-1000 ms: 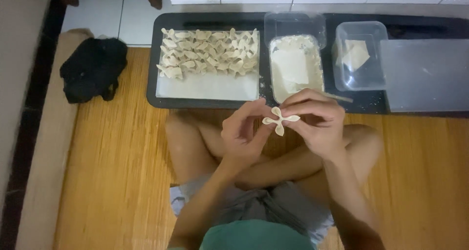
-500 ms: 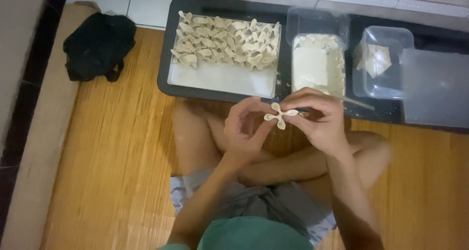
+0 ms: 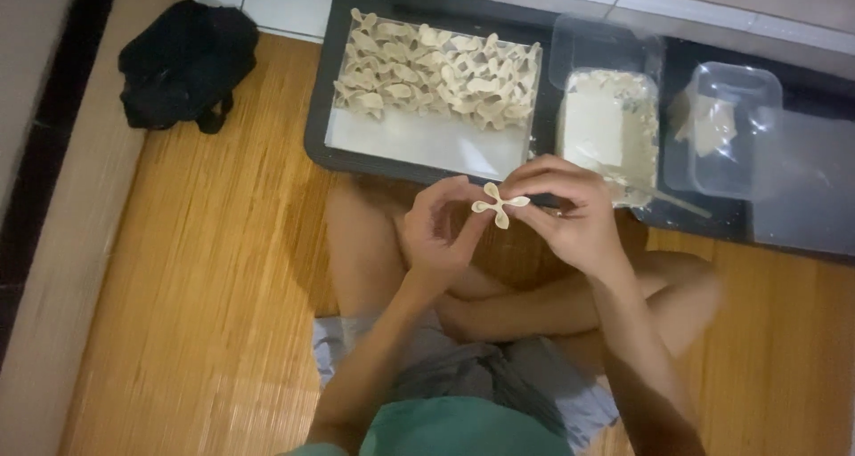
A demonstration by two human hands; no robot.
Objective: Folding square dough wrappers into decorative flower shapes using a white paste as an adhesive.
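Now both hands pinch one folded dough piece above my crossed legs.

My left hand (image 3: 436,229) and right hand (image 3: 570,211) each hold a grip pressed on the small cross-shaped dough piece (image 3: 497,205), fingertips meeting at its middle. Just beyond it, on the floor, a black tray (image 3: 316,126) carries a white sheet (image 3: 419,144) heaped with finished folded pieces (image 3: 436,73), beside a clear container (image 3: 610,126) of pale wrappers. A black bag (image 3: 183,64) lies far left on the wooden floor.

A small pale dough piece (image 3: 495,205), pinched at its middle into a four-lobed cross shape, is held up between both hands' fingers (image 3: 463,208) above the crossed legs.
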